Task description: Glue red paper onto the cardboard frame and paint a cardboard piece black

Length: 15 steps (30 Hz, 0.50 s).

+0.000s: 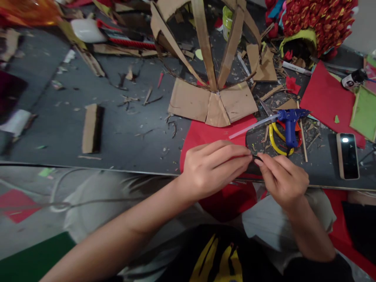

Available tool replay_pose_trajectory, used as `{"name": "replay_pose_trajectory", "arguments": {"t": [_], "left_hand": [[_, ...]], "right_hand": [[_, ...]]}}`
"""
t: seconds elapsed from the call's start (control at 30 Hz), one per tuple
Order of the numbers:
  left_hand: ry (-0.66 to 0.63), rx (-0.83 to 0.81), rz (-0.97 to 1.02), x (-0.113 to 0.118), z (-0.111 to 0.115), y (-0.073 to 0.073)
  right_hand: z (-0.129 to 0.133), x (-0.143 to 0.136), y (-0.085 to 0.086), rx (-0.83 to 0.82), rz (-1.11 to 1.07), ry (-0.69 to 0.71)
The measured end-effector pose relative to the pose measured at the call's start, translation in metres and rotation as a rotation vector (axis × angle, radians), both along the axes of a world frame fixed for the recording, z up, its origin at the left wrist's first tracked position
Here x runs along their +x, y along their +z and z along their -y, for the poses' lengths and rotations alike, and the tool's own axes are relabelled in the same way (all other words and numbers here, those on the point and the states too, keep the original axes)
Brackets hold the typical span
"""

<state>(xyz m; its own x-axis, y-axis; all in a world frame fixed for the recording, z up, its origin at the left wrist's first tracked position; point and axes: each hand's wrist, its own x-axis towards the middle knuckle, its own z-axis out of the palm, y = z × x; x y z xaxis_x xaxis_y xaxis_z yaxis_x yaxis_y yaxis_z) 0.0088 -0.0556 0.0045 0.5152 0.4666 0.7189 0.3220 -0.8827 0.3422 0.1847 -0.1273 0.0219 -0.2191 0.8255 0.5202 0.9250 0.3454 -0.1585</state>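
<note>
Near the table's front edge, my left hand and my right hand face each other with fingertips pinched. A thin dark strip spans the small gap between them, an end in each hand. Under and behind my left hand lies a red sheet, partly hanging over the edge. Just beyond it stands a cardboard frame of curved strips on a folded cardboard base. A blue glue gun with a long clear stick rests beyond my right hand, over yellow-handled scissors.
A phone lies at the right edge. Red sheets, a small black bottle and a red textured object are at the back right. A cardboard block sits left. Scraps and a marker are scattered about.
</note>
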Motion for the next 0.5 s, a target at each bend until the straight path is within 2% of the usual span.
{"name": "replay_pose_trajectory", "arguments": {"t": [0.33, 0.5], "left_hand": [[0.005, 0.049, -0.084, 0.0021, 0.0022, -0.0046], [-0.012, 0.066, -0.053, 0.0019, 0.0013, -0.0054]], "right_hand": [[0.0004, -0.0016, -0.0002, 0.035, 0.037, 0.000], [0.0007, -0.0018, 0.0021, -0.017, -0.018, -0.009]]}}
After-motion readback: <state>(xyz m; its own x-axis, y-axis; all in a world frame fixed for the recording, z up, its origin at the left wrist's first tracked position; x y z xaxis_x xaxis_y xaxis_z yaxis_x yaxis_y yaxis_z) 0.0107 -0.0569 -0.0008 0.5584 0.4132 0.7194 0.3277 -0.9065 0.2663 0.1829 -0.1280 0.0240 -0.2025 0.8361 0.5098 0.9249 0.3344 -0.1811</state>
